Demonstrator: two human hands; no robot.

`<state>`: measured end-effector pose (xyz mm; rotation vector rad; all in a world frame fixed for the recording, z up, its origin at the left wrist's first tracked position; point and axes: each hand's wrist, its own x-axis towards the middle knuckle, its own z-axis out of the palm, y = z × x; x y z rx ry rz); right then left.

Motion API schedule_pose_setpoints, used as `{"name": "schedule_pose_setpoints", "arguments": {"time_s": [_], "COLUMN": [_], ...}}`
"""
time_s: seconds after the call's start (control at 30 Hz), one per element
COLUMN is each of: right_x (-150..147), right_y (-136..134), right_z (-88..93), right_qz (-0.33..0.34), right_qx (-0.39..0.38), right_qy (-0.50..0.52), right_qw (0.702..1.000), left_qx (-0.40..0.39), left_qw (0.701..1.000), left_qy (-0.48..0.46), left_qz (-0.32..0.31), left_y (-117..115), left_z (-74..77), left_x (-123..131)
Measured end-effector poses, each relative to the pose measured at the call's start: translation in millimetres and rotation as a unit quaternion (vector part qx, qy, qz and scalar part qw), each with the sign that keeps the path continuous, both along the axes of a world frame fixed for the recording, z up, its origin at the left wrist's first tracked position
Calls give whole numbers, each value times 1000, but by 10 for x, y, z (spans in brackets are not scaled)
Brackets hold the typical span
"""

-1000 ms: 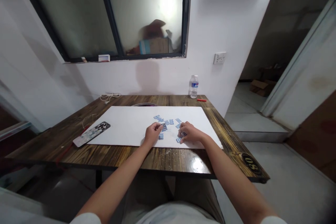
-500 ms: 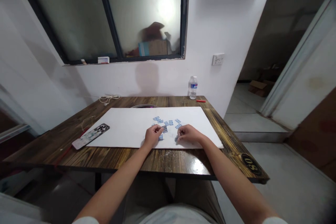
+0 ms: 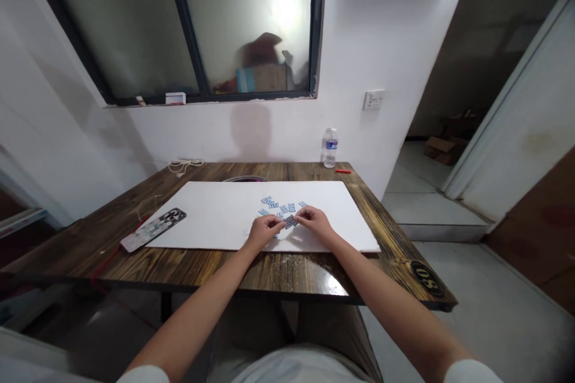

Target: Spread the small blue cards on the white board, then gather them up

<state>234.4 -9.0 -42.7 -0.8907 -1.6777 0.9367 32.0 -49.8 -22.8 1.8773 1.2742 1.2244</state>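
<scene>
Several small blue-and-white rectangular pieces lie scattered on a large white sheet. My left hand and my right hand rest low on the sheet with their fingertips pinched inward, close to each other. A small cluster of the pieces sits between the fingertips, touching or nearly touching both hands. Whether either hand holds a piece is hidden by the fingers.
The sheet lies on a dark wooden table. A patterned phone lies left of it. Along the back stand a water bottle, a small red stick and a white cable. A white wall rises behind.
Both hands have moved inward and away from me, and now meet near the middle of the pieces. The pieces between them have shifted together into a tighter cluster.
</scene>
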Motion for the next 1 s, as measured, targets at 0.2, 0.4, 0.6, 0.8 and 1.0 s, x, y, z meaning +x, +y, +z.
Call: {"name": "schedule_pose_setpoints", "arguments": {"time_s": [0.2,0.4,0.6,0.8,1.0], "right_x": [-43,-57,-2,387,702], "right_y": [-50,-96,-13,177,250], "right_z": [0,14,31,103,85], "right_qz": [38,41,34,-61,-16], "right_qx": [-2,9,13,37,22], "right_qy": [-4,-8,-25,-132,-249], "right_qw": [999,999,999,989,968], "left_qx": [-12,9,-11,-13,-7], "left_qw": [1000,1000,999,996,995], "left_qy": [8,11,-18,-79,-76], "left_qz": [-20,-26,-35,39,62], "left_y": [8,-4,12,123,150], "left_z": [-12,10,-32,-148,-177], "left_x": [-1,11,12,-16,-25]}}
